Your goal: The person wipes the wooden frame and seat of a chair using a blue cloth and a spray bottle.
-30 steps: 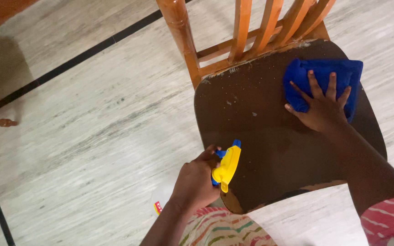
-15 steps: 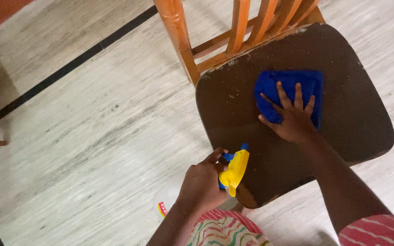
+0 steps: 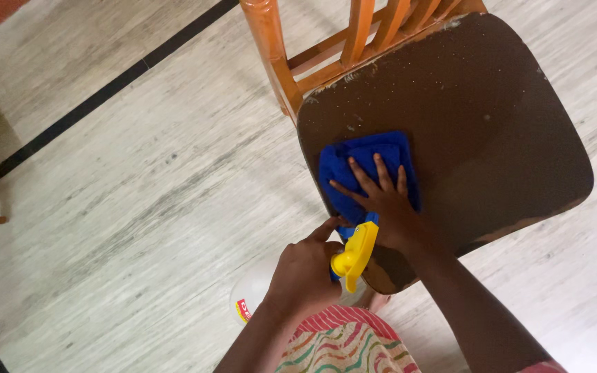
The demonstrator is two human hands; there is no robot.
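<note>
Below you, your right hand (image 3: 390, 207) lies flat with fingers spread on a blue cloth (image 3: 361, 166), pressed to the front left part of the dark chair seat (image 3: 478, 117). Your left hand (image 3: 305, 266) wraps closed around a spray bottle (image 3: 253, 293) with a yellow trigger head (image 3: 355, 252); its clear body is mostly hidden behind your wrist. The wooden chair back (image 3: 354, 34) is cut off at the top edge.

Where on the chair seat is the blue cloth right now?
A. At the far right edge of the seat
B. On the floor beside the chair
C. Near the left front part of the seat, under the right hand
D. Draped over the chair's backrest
C: the right hand presses flat on the blue cloth near the left front part of the brown chair seat, while the left hand holds the yellow-topped spray bottle.
</note>
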